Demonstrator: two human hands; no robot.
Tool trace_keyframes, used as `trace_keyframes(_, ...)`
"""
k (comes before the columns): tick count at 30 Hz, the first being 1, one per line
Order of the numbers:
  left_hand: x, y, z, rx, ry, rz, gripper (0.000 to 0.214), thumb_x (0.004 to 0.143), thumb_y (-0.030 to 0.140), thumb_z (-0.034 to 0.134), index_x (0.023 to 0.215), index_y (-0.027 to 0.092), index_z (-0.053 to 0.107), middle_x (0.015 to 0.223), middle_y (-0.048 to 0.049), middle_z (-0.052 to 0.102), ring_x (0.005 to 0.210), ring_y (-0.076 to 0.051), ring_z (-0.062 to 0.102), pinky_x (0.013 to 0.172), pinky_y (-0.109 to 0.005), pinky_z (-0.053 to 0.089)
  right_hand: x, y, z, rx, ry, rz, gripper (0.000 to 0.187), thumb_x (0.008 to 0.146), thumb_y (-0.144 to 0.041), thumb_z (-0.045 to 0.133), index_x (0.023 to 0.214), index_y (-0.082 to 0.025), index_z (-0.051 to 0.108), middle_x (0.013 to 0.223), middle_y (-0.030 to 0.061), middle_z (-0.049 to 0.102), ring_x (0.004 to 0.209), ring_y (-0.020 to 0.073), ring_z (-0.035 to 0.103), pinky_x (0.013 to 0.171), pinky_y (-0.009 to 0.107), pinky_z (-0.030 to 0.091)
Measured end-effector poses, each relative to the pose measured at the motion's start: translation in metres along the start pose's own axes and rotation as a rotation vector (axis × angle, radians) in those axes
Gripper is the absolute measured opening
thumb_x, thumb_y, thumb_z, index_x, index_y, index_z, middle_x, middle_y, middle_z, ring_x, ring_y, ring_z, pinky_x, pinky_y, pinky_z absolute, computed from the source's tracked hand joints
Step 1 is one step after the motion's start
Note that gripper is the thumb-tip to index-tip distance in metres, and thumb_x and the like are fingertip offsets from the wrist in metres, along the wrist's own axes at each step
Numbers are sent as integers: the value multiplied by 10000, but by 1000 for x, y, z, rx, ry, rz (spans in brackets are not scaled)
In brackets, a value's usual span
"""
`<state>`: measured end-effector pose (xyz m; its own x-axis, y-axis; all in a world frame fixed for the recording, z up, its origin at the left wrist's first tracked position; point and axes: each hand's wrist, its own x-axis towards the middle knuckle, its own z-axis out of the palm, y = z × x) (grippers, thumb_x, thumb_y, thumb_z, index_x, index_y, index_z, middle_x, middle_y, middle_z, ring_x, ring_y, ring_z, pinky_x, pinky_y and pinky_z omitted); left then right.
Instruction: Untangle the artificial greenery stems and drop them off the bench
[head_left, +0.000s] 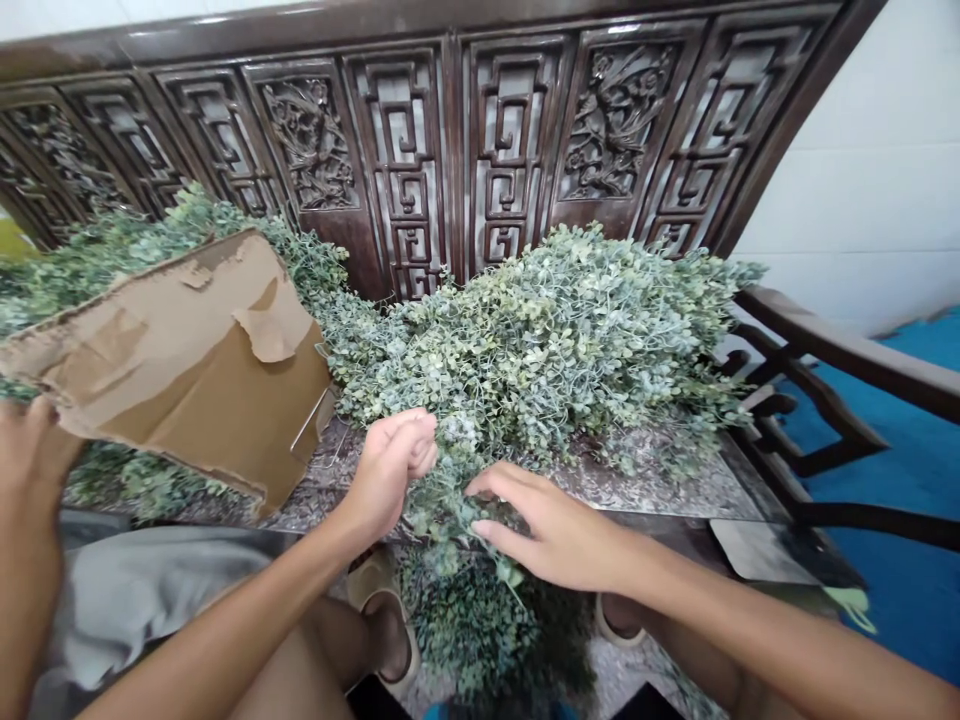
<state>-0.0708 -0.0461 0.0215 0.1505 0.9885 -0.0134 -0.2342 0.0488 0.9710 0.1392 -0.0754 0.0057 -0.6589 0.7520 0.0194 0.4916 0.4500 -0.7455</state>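
Observation:
A big heap of artificial green foliage (pixel 570 330) lies along the seat of a carved dark wooden bench (pixel 420 140). My left hand (pixel 390 470) is curled closed at the front edge of the heap, gripping some sprigs. My right hand (pixel 551 530) lies just to its right, fingers together over a hanging clump of the foliage (pixel 465 610) and thumb underneath, pinching it. That clump trails down between my knees towards the floor.
A torn cardboard box (pixel 187 370) rests on the greenery at the left, with another person's hand (pixel 26 470) at its left end. A wooden armrest (pixel 832 350) and blue floor (pixel 915 560) lie to the right. My sandalled feet (pixel 386 620) show below.

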Motion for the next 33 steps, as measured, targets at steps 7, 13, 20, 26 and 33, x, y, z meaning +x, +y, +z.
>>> trace_keyframes(7,2,-1,-1,-152,109,20,430,900,333,532,575,204,282,480,97,153,437,-71,118,488,-263,213,-6,-6,-9,-67,-7,-93,531,876,-440,672,1338,-224,527,1279,116,587,1180,291,522,1025,463,404)
trace_keyframes(13,6,-3,-9,272,20,17,380,900,387,553,620,201,374,535,87,269,458,-76,205,491,-242,202,3,12,-9,51,109,-17,167,945,-225,556,1053,-209,682,1023,51,718,950,207,640,898,375,466)
trace_keyframes(20,3,-4,-3,819,-422,64,266,802,401,700,982,206,709,930,-9,697,844,-174,588,725,-260,418,16,22,-19,578,52,150,247,895,-379,658,997,-156,628,758,12,679,620,124,591,617,266,477)
trace_keyframes(26,13,-5,-6,831,-502,-21,317,928,369,524,767,167,708,677,20,614,665,-127,523,660,-246,376,15,30,-28,502,101,159,306,842,-426,726,1010,-184,647,840,23,675,739,146,602,677,277,465)
trace_keyframes(33,16,-10,-8,832,-386,-48,407,961,436,463,732,177,678,753,-14,666,731,-155,578,711,-271,413,13,40,-40,277,108,103,231,883,-397,678,1019,-213,711,881,14,656,787,156,571,731,296,444)
